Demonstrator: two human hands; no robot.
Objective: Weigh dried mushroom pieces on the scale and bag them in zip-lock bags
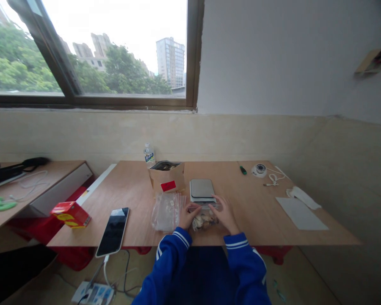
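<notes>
I have both hands on a small clear plastic bag [205, 220] filled with pale brown pieces, which lies on the wooden table [257, 220] right in front of me, near its front edge. My left hand [187, 216] grips the bag's left side with curled fingers, and my right hand [226, 215] closes on its upper right edge; how tightly the fingers pinch is too small to tell. Just beyond the bag sits a digital kitchen scale [202, 189], its platform bare. A stack of empty clear bags [167, 210] lies just left of my left hand. Behind that stands an open cardboard box [167, 178] with a red label, and a water bottle [149, 154] behind it. A smartphone [113, 231] lies well to the left, face up
</notes>
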